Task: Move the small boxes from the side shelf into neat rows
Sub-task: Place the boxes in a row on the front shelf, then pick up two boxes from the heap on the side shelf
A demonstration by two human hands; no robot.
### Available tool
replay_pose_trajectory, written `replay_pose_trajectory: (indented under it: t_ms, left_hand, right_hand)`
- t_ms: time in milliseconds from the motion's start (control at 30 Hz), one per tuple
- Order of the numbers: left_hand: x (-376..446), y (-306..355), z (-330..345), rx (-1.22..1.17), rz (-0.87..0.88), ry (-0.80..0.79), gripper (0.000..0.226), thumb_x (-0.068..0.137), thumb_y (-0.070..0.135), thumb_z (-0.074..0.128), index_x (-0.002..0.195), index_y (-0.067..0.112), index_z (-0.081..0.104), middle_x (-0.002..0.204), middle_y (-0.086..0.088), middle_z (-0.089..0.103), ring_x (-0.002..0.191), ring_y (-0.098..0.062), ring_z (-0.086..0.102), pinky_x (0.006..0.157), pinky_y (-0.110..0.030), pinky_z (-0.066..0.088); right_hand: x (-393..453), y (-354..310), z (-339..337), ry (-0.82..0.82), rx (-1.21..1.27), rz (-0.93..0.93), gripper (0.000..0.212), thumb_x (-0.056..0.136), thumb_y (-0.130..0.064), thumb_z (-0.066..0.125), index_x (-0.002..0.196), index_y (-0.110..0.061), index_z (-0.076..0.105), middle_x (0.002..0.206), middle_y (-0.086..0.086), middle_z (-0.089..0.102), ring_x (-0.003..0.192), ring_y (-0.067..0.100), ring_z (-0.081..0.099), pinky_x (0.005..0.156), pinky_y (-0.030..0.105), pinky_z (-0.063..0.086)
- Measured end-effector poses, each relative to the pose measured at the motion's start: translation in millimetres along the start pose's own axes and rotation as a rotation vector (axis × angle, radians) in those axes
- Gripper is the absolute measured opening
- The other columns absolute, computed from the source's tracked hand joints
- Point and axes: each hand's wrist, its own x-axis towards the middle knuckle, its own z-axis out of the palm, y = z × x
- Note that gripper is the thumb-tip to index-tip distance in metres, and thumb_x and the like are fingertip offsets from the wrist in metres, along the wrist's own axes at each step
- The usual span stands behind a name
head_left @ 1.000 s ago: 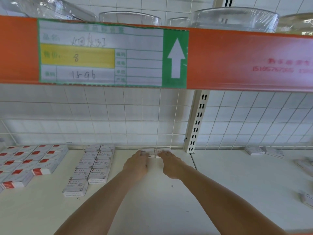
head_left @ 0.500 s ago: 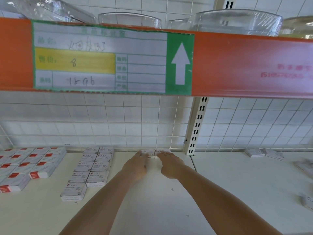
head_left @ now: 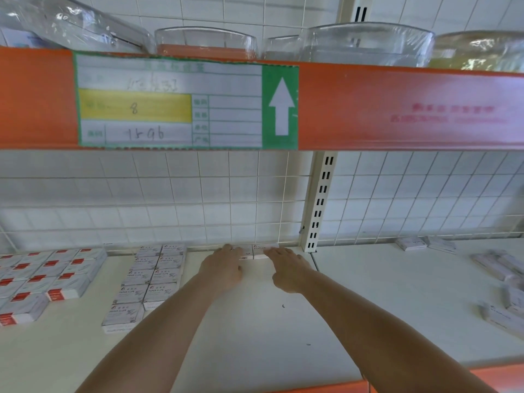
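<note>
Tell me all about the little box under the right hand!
The small white box looks like cardboard, with a tiny red logo and dark print too blurred to read. It lies flat at the very back of the white shelf, against the wire grid. The right hand rests its straight fingers on its right end. Another box touches its left side.

Left hand point(head_left: 224, 266) and right hand point(head_left: 286, 268) on two small boxes point(head_left: 256, 251) — against the shelf's back grid point(head_left: 198, 199), paper-clip boxes point(head_left: 147, 282) in rows leftward

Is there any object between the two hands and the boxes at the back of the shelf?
Nothing visible. Both the left hand and right hand already touch the two boxes at the back grid.
</note>
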Motion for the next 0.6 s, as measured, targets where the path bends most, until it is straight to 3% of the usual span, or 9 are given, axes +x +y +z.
replay_pose_trajectory:
  t_ms: [167,433,600]
  left_hand:
    - [-11.5,11.8,-15.5,0.055,0.051,0.028,0.039,0.096,0.022,0.038,0.133,0.016,0.045,0.131,-0.006,0.049,0.122,-0.024,0.044,0.093,-0.035,0.041]
    - [-28.5,36.9,-18.3,0.054,0.159,0.065,0.033,0.094,0.023,0.042,0.123,0.016,0.056,0.121,-0.004,0.060,0.105,-0.024,0.058,0.080,-0.030,0.044]
    - [-30.2,63.2,-8.2,0.016,0.264,0.041,0.033,0.094,0.025,0.043,0.123,0.014,0.055,0.135,-0.003,0.054,0.115,-0.023,0.055,0.090,-0.031,0.048]
  right_hand:
    - [-19.8,-1.9,-8.0,0.057,-0.005,0.033,0.063,0.091,-0.007,0.046,0.150,-0.020,0.027,0.152,0.003,0.033,0.141,0.023,0.027,0.113,0.038,0.024]
    - [-55.8,-0.3,-10.6,0.144,0.034,0.105,0.053,0.093,-0.013,0.047,0.144,-0.021,0.037,0.147,0.005,0.041,0.138,0.024,0.033,0.112,0.038,0.028]
    - [-82.7,11.6,-10.0,0.172,0.077,0.178,0.053,0.093,-0.013,0.045,0.145,-0.020,0.037,0.144,0.006,0.044,0.133,0.025,0.038,0.106,0.036,0.033]
